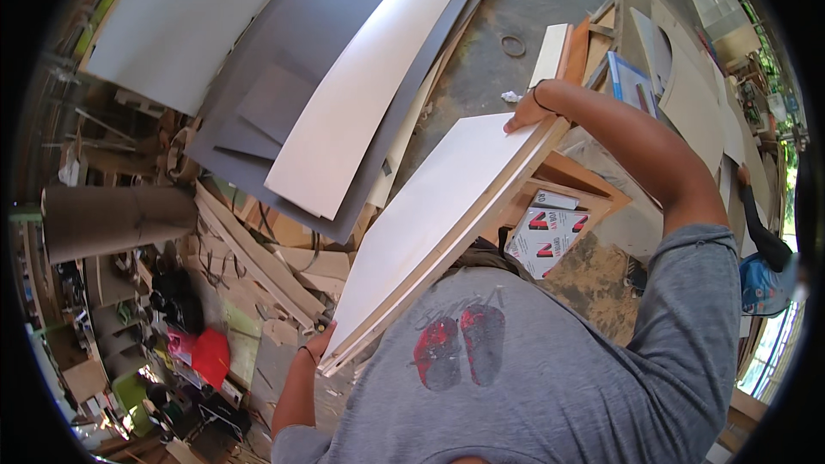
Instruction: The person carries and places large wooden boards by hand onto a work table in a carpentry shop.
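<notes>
Left hand (320, 345) and right hand (526, 119) grasp the white panel (438, 206) by opposite ends — tilted; a slipping grip could drop it onto the floor (533, 9).

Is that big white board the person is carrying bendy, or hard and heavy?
Probably stiff: the white board stays straight though gripped only at its ends, by the left hand and right hand. Likely fairly heavy, since its edge looks thick and layered. The smooth face might be slippery.

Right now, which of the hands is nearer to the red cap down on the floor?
Left. The left hand grips the white board's lower end, just right of the red cap; the right hand holds its far upper end.
</notes>
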Motion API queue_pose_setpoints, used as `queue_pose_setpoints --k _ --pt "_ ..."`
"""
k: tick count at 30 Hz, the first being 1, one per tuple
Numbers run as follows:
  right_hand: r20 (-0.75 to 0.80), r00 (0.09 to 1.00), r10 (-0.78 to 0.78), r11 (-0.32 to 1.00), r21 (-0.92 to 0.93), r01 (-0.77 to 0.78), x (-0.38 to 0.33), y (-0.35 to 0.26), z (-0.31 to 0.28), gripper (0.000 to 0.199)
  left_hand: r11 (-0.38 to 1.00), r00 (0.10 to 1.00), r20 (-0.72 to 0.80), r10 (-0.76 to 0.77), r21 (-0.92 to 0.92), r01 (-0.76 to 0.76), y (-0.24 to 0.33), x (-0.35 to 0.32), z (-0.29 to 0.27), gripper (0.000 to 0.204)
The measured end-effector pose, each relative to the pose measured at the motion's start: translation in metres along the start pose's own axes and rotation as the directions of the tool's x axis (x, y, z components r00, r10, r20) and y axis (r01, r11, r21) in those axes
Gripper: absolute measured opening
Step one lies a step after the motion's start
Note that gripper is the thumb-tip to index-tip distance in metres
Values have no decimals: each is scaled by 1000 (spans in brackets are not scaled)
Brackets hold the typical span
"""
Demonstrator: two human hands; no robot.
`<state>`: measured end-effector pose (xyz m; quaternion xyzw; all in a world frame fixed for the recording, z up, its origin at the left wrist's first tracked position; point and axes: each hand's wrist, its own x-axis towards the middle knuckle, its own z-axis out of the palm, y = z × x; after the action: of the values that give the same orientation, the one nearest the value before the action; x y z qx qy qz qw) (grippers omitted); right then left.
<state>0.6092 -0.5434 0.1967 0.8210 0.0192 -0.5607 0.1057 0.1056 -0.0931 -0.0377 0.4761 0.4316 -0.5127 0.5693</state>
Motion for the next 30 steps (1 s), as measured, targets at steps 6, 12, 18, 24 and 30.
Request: queue_pose_setpoints --k 6,12,18,24,30 --pt "-42 998 -39 992 -120 33 9 58 -82 72 998 999 12 -37 57 36 134 13 36 71" --pt "-153 988 -18 998 -58 9 24 128 -127 84 955 990 -125 59 296 -20 310 -30 60 70" --pt "-35 994 108 970 225 -98 59 169 -161 83 860 986 -169 14 505 74 472 -41 38 75" --pt "171 983 66 864 484 -142 107 212 -162 77 770 953 -294 -71 591 240 614 -49 29 77" --pt "111 993 -42 829 558 -27 167 269 -134 80 374 932 -361 34 869 323 749 9 6 82"
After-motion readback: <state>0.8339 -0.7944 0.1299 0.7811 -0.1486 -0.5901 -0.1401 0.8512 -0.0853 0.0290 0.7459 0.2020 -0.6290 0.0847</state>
